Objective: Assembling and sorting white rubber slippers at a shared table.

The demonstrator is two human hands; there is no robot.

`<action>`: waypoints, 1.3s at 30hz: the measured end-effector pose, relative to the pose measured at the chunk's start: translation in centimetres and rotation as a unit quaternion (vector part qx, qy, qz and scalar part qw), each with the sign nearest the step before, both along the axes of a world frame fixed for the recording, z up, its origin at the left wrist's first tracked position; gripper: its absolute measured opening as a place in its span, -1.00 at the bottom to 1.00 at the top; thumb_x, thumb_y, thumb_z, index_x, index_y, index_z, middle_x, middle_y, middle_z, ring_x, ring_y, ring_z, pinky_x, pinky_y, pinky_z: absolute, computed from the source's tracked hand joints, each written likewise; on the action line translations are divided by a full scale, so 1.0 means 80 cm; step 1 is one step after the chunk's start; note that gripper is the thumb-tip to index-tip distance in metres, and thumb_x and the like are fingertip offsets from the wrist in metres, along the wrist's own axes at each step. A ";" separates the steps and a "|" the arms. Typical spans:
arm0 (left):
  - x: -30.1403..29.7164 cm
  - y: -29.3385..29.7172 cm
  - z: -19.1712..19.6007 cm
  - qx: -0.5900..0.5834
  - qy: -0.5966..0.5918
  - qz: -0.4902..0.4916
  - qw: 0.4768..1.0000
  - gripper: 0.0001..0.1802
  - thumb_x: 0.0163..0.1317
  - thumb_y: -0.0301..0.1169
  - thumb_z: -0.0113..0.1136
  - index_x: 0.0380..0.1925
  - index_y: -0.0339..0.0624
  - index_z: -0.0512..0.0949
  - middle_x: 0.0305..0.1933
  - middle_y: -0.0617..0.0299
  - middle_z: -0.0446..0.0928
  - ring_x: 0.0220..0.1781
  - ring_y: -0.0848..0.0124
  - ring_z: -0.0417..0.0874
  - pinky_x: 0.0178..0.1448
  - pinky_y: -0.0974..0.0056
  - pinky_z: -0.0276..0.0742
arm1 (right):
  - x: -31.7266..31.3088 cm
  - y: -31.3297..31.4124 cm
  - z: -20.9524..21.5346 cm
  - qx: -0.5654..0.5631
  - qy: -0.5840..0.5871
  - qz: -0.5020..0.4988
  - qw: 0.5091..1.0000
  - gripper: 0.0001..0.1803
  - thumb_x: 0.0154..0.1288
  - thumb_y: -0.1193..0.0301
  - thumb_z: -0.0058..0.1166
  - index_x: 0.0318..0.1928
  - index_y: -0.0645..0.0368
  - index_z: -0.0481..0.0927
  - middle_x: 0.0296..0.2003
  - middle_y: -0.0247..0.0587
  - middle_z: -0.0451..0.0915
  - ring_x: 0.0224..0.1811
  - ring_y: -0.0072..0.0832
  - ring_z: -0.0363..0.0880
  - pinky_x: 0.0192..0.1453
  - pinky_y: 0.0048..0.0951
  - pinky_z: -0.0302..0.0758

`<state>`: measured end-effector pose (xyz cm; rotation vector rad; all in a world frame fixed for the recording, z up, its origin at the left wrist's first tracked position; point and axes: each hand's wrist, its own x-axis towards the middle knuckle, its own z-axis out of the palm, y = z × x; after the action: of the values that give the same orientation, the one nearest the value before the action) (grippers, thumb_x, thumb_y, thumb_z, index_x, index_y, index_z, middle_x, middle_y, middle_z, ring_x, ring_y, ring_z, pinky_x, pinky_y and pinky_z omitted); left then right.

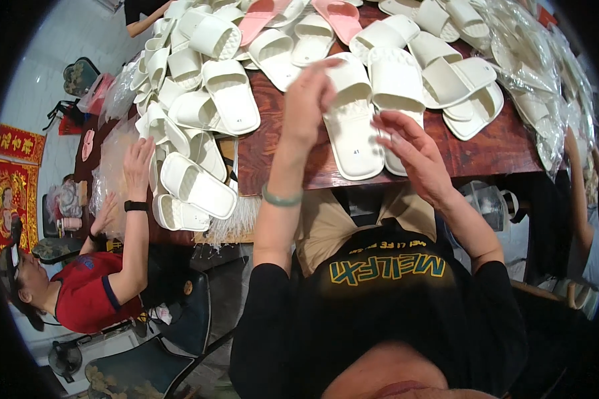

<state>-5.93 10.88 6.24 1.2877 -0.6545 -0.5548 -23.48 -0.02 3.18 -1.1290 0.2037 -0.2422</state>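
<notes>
A pair of white slide slippers lies side by side on the table in front of me, toes away from me. My left hand (309,96), with a green bangle on its wrist, is raised beside the left slipper (356,149). Motion smears its fingers, so its grip does not show. Over the heel of the right slipper (396,76) is my right hand (416,149). Its fingers are curled in toward the thumb, and whatever they pinch is too small to make out.
White slippers (229,96) are heaped at the left, pink slippers (339,20) among others at the far side. Clear plastic bags (536,73) cover more at the right. White plastic strands (233,216) hang at the table's (273,166) near-left edge. A co-worker in red (100,292) reaches in.
</notes>
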 end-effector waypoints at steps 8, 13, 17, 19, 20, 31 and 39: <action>-0.104 0.009 0.008 -0.037 0.017 -0.147 0.988 -0.59 0.42 -0.29 -0.21 0.07 -0.38 0.40 -0.45 0.36 0.37 -0.35 0.61 0.34 -0.20 0.51 0.29 | -0.049 0.001 -0.018 0.056 -0.007 0.051 0.997 -0.67 0.38 0.42 -0.11 0.08 0.32 0.41 -0.23 -0.24 0.54 -0.37 -0.57 0.56 -0.19 -0.53 0.49; -0.085 0.021 -0.007 0.023 -0.002 -0.160 0.987 -0.58 0.40 -0.28 -0.17 0.08 -0.40 0.41 -0.34 0.28 0.48 -0.24 0.56 0.39 -0.07 0.46 0.31 | -0.099 -0.005 0.002 -0.102 0.155 0.050 0.981 -0.78 0.34 0.44 -0.03 -0.16 0.32 0.59 -0.45 -0.36 0.54 -0.48 -0.69 0.46 -0.38 -0.66 0.41; -0.067 0.028 -0.021 0.053 -0.007 -0.165 0.985 -0.59 0.39 -0.30 -0.14 0.05 -0.40 0.44 -0.34 0.30 0.48 -0.21 0.57 0.41 -0.06 0.48 0.31 | -0.108 -0.008 0.008 -0.269 0.101 0.048 0.957 -0.84 0.28 0.48 0.03 -0.22 0.31 0.59 -0.46 -0.33 0.54 -0.47 -0.63 0.49 -0.39 -0.58 0.40; -0.052 0.026 -0.033 0.060 -0.012 -0.164 0.985 -0.61 0.38 -0.27 -0.11 0.02 -0.36 0.47 -0.34 0.33 0.48 -0.23 0.60 0.40 -0.09 0.50 0.30 | -0.105 -0.012 0.004 -0.426 -0.005 0.019 0.904 -0.91 0.18 0.54 0.09 -0.29 0.29 0.57 -0.49 -0.18 0.53 -0.51 -0.43 0.51 -0.43 -0.49 0.39; -0.046 0.024 -0.035 0.067 -0.019 -0.158 0.985 -0.62 0.38 -0.24 -0.09 -0.01 -0.31 0.50 -0.34 0.35 0.48 -0.26 0.62 0.39 -0.11 0.52 0.29 | -0.102 -0.012 0.007 -0.426 -0.004 0.017 0.904 -0.91 0.18 0.54 0.09 -0.29 0.29 0.57 -0.49 -0.18 0.53 -0.51 -0.43 0.51 -0.43 -0.49 0.39; 0.104 -0.049 -0.064 0.115 -0.223 0.088 0.964 -0.56 0.32 -0.13 -0.02 -0.23 -0.36 0.59 -0.46 0.30 0.53 -0.42 0.57 0.42 -0.26 0.46 0.35 | -0.036 -0.015 -0.015 -0.575 0.001 -0.155 0.803 -0.92 0.11 0.52 0.08 -0.36 0.24 0.58 -0.56 -0.13 0.46 -0.60 -0.28 0.46 -0.49 -0.38 0.38; 0.098 -0.062 -0.095 0.194 -0.289 0.111 0.931 -0.61 0.28 -0.24 -0.11 -0.44 -0.41 0.50 -0.46 -0.18 0.51 -0.37 -0.06 0.53 -0.23 0.08 0.39 | -0.009 -0.015 -0.007 -0.621 0.016 -0.132 0.772 -0.90 0.13 0.44 0.08 -0.41 0.22 0.57 -0.58 -0.13 0.46 -0.59 -0.22 0.47 -0.50 -0.32 0.39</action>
<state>1.94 5.92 -1.39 1.9019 -0.8935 -0.1046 -24.22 -1.22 2.62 -2.4422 0.2308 -0.6633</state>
